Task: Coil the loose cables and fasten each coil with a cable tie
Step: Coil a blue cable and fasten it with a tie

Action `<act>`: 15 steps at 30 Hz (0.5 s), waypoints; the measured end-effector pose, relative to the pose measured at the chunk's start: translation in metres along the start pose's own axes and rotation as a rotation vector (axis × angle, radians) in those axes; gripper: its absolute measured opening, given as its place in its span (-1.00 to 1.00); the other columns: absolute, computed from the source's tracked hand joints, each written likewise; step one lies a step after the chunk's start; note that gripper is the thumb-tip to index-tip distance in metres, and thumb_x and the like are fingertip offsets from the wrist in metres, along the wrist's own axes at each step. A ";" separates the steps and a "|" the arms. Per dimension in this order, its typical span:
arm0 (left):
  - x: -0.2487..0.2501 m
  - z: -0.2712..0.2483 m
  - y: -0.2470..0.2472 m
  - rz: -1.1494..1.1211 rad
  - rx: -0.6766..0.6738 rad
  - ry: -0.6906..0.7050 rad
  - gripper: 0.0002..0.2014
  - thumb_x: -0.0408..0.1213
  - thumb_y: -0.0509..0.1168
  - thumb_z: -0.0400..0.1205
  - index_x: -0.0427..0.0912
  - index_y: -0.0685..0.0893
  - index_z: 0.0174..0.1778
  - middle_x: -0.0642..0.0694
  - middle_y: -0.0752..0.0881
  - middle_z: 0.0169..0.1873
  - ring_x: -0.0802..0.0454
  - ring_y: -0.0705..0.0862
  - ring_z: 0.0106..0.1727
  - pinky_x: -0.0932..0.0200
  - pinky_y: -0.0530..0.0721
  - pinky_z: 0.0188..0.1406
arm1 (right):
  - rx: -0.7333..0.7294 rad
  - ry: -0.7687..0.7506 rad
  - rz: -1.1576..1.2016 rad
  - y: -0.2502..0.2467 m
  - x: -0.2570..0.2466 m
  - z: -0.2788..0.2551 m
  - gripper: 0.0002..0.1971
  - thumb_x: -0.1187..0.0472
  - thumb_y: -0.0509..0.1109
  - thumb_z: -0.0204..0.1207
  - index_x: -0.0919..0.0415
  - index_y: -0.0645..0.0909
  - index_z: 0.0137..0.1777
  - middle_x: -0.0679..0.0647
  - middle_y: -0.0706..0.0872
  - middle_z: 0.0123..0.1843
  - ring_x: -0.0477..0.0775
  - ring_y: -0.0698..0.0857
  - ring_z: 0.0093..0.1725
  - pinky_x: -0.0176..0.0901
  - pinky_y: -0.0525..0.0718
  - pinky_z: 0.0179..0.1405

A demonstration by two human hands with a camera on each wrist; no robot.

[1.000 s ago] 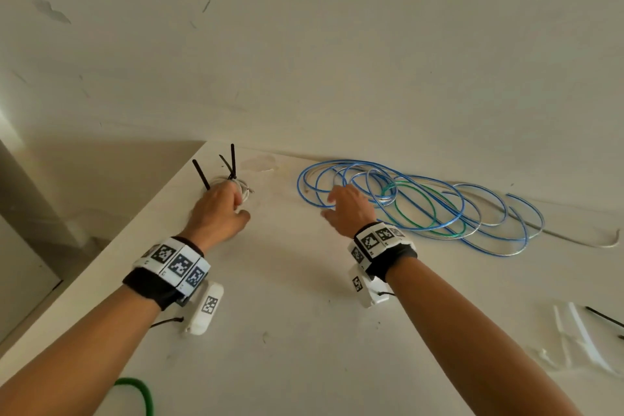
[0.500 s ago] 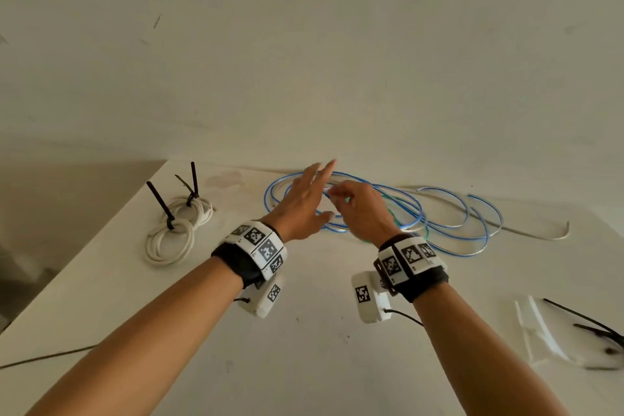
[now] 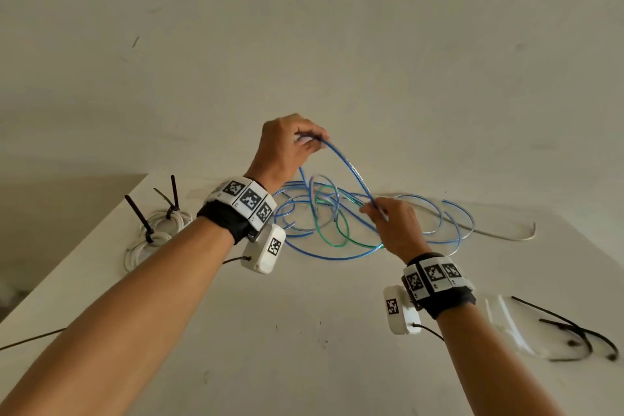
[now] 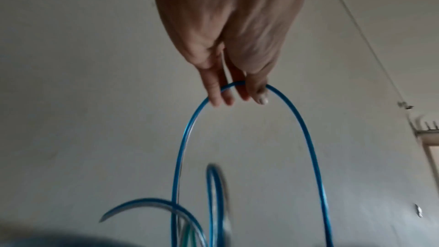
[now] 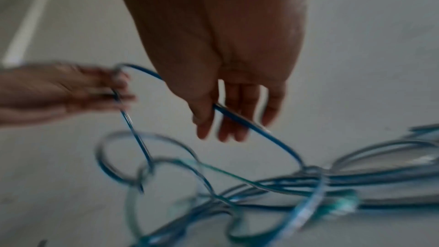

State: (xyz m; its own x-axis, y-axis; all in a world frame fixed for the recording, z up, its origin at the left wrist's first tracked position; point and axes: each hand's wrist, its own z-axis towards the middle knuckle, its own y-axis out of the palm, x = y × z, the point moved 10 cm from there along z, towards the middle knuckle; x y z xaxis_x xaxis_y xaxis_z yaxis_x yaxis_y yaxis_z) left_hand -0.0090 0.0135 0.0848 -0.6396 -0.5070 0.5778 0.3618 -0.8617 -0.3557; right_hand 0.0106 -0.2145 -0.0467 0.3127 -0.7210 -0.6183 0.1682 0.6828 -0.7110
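A loose blue cable (image 3: 351, 176) with a green stretch (image 3: 337, 240) lies tangled on the white table (image 3: 304, 331) by the wall. My left hand (image 3: 305, 142) is raised above the tangle and pinches the top of a lifted blue loop (image 4: 240, 84). My right hand (image 3: 378, 209) holds the same strand lower down, between thumb and fingers (image 5: 206, 112). At the table's far left lies a coiled white cable (image 3: 152, 240) bound with black cable ties (image 3: 138, 216). The blue cable (image 5: 297, 181) spreads out to the right of my hands.
Loose black cable ties (image 3: 580, 331) lie beside a clear plastic bag (image 3: 506, 324) at the right. A grey-white cable end (image 3: 520, 236) trails along the wall. The table's left edge (image 3: 67, 267) drops to the floor. A thin dark wire (image 3: 30, 339) hangs off that edge.
My left hand left the white coil, crossed to the blue cable and lifted a loop of it high. My right hand closed on the same strand and drew back a little.
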 end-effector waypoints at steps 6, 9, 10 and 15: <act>0.077 0.019 0.023 0.176 -0.160 0.455 -0.83 -0.46 0.55 0.44 -0.18 0.90 -0.10 -0.15 0.77 -0.15 -0.06 0.77 -0.13 0.10 0.68 -0.02 | 0.039 0.085 -0.039 -0.008 0.028 -0.004 -0.73 0.12 0.32 0.76 0.27 0.80 0.06 0.25 0.80 -0.14 0.38 0.71 0.01 0.02 0.52 -0.09; 0.084 0.025 0.019 0.078 -0.128 0.411 -0.82 -0.43 0.54 0.46 -0.25 0.88 -0.03 -0.13 0.79 -0.14 0.08 0.77 -0.14 0.29 0.71 0.02 | 0.191 0.127 0.018 -0.022 0.029 -0.003 -0.72 0.10 0.27 0.78 0.24 0.76 0.11 0.20 0.79 -0.13 0.33 0.70 -0.01 0.02 0.51 -0.08; 0.081 0.026 0.016 0.040 -0.117 0.374 -0.80 -0.42 0.54 0.47 -0.28 0.87 0.01 -0.11 0.79 -0.13 0.14 0.77 -0.13 0.34 0.73 0.03 | 0.258 0.168 0.079 -0.029 0.034 -0.002 -0.73 0.09 0.25 0.79 0.18 0.75 0.14 0.13 0.78 -0.13 0.30 0.71 -0.02 0.05 0.57 -0.04; 0.031 0.023 0.014 0.189 -0.154 0.233 -0.89 -0.40 0.49 0.53 -0.22 0.81 -0.04 -0.08 0.79 -0.15 0.11 0.74 -0.19 0.22 0.73 -0.06 | 0.553 0.263 0.605 -0.072 0.055 0.002 -0.70 0.32 0.22 0.63 -0.02 0.68 -0.20 -0.10 0.76 -0.26 0.05 0.72 -0.28 0.05 0.69 -0.12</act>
State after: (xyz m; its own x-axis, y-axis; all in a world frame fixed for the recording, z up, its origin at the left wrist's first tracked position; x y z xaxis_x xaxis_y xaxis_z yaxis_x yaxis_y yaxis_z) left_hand -0.0078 -0.0146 0.1148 -0.7153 -0.6245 0.3136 0.3936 -0.7309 -0.5576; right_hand 0.0176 -0.3029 -0.0290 0.2800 -0.1719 -0.9445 0.4951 0.8688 -0.0114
